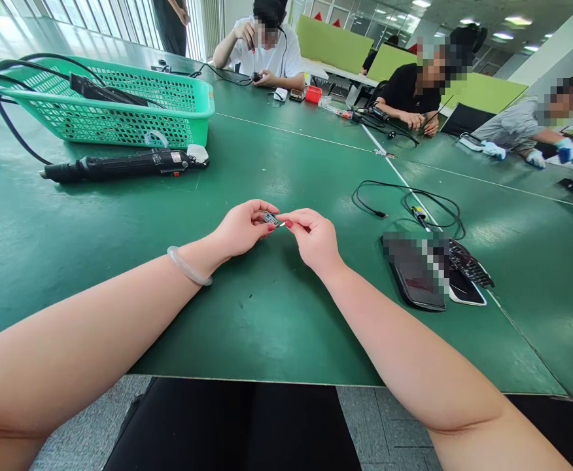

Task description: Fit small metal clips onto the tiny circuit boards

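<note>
Over the middle of the green table [277,340], my left hand [244,227] pinches a small dark rectangular piece with pale markings, perhaps a circuit board [269,218]. My right hand [313,237] meets it from the right, thumb and forefinger closed on a small shiny sliver [282,224] at the board's edge. Whether that sliver is part of the board or a separate piece, I cannot tell. A pale bangle [188,267] circles my left wrist.
At the left stand a green basket [134,124] with cables and a black electric screwdriver [124,163]. Phones [416,275] and a coiled black cable [431,196] lie to the right. Several people [269,52] work across the table.
</note>
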Available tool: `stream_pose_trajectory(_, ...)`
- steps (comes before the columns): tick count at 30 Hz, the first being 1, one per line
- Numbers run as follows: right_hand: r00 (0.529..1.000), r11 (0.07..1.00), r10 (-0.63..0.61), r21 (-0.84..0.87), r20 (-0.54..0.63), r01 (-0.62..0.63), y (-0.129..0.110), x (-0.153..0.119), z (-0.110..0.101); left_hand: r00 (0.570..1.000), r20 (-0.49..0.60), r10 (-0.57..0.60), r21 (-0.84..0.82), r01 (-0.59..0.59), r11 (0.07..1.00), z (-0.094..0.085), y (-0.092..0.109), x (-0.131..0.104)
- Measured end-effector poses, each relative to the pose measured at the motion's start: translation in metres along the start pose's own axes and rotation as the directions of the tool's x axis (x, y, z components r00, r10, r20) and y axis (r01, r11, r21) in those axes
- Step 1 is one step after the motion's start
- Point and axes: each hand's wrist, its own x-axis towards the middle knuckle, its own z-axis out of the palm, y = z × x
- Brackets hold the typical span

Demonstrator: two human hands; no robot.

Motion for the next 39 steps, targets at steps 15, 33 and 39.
stream_pose_trajectory(15,1.0,1.0,-0.029,-0.009,-0.013,0.029,-0.0024,0.0005,-0.0015,0.991,0.133,-0.014,0.041,0.009,0.999,0.0,0.0045,-0.003)
stream_pose_trajectory(33,0.982,0.982,-0.18,-0.041,0.056,0.182,-0.0012,-0.0009,-0.0017,0.976,0.211,-0.043,-0.096,0.065,0.993,0.0004,0.0047,-0.004)
stream_pose_trajectory(39,0.983,0.983,-0.184,0.019,0.028,0.183,-0.0012,0.0003,-0.0029,0.977,0.202,-0.062,-0.175,0.098,0.98,-0.0004,0.0052,-0.0029)
